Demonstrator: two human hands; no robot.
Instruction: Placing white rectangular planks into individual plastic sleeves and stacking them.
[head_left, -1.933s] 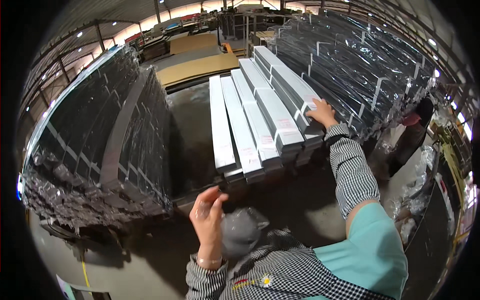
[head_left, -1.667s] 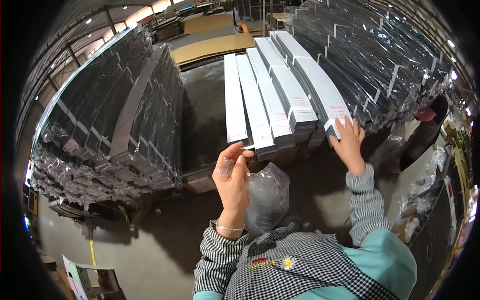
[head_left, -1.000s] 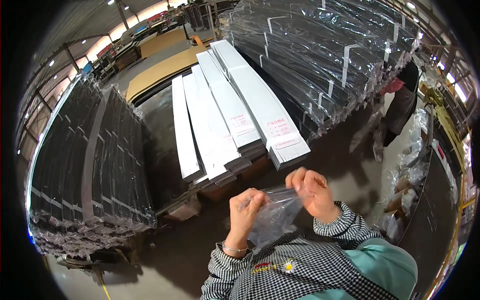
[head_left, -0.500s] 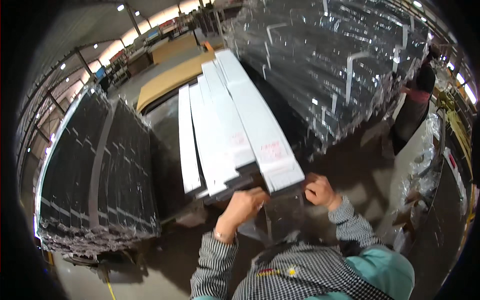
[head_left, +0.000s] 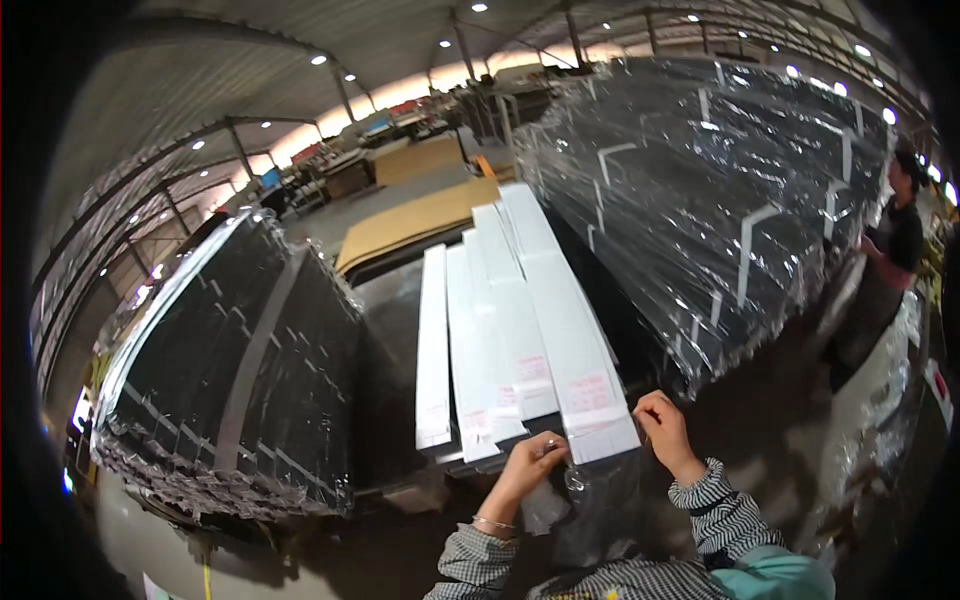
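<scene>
Several long white boxes [head_left: 483,350] lie side by side in front of me, their lengths running away from me. The rightmost long white box [head_left: 575,350] has red print near its close end. My left hand [head_left: 530,468] is at that end's left corner, thumb and fingers pinched on clear plastic film [head_left: 590,500]. Across the box, my right hand [head_left: 664,432] is closed at the right edge, also pinching the film. The film hangs below the box end between my hands, and its edge seems to cross the box top.
A plastic-wrapped dark stack [head_left: 230,370] stands at left, a larger wrapped stack [head_left: 690,200] at right. Brown boards [head_left: 415,222] lie beyond the boxes. A person [head_left: 885,265] in dark clothes stands at far right, near crumpled clear plastic [head_left: 875,410].
The view has tilted up, so the scene sits lower and further right. Both hands have risen with the film, from below the box end to its top corners.
</scene>
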